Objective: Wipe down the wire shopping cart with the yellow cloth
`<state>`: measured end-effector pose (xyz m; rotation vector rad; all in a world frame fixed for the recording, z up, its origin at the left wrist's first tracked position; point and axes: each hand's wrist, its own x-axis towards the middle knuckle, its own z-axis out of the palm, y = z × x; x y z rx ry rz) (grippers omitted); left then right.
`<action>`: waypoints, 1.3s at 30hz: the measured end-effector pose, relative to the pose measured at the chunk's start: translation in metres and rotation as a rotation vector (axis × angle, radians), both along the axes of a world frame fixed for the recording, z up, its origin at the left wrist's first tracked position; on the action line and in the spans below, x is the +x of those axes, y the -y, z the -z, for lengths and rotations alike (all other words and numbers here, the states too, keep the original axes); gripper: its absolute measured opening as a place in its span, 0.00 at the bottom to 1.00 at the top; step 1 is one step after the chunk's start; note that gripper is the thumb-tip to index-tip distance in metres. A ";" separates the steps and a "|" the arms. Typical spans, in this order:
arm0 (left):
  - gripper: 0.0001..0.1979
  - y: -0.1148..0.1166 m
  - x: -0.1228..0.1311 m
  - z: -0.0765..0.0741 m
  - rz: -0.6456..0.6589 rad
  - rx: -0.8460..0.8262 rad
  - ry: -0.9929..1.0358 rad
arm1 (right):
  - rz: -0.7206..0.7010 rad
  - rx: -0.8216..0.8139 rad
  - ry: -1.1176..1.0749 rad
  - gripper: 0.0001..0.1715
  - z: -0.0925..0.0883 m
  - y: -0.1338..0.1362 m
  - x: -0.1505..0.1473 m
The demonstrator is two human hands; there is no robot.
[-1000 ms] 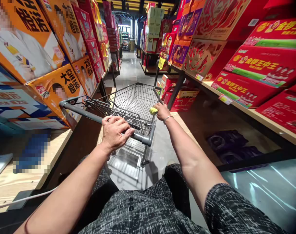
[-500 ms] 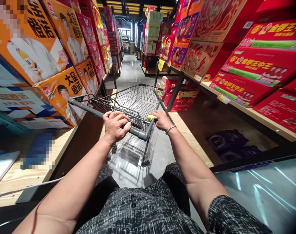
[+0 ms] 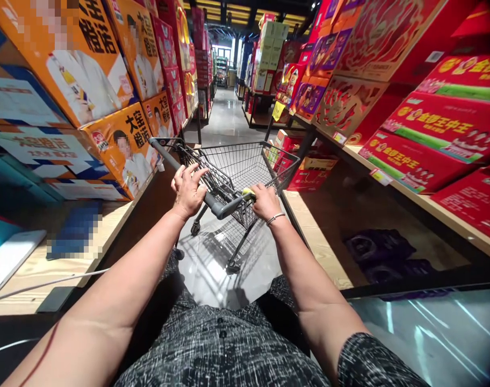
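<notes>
On four orange boxes (image 3: 108, 129) left of the shopping cart (image 3: 245, 158), "大窑橙诺" can be read, cut off in part on the nearest; on three red boxes (image 3: 430, 121) stacked to its right, "金锣王中王" is printed. Two price tags (image 3: 381, 176) are fixed to the shelf edge right of the cart, their figures too small to be read. The cart is set askew, its handle's (image 3: 168, 158) far end near the orange boxes and its basket close to the right-hand lower shelf (image 3: 309, 217); beyond it, open floor (image 3: 225, 110) is left along the aisle. Two purple packs (image 3: 380, 247) are seen low on the cart's right. The left hand (image 3: 189, 189) is laid at the handle, fingers loosely spread; by the right hand (image 3: 266, 201), a yellow-green cloth (image 3: 248, 192) is clasped at the handle's near corner.
</notes>
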<state>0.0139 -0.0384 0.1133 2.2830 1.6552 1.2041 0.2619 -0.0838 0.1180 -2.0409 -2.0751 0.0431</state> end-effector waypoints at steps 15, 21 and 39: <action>0.24 0.059 -0.007 -0.066 0.087 -0.007 -0.151 | -0.010 -0.041 0.049 0.21 -0.011 -0.019 -0.069; 0.25 0.029 0.017 -0.048 0.036 -0.048 -0.326 | -0.120 -0.056 -0.013 0.15 -0.014 -0.038 -0.087; 0.16 -0.063 -0.027 -0.002 -0.026 0.039 -0.360 | -0.182 -0.068 -0.585 0.26 0.025 -0.074 0.021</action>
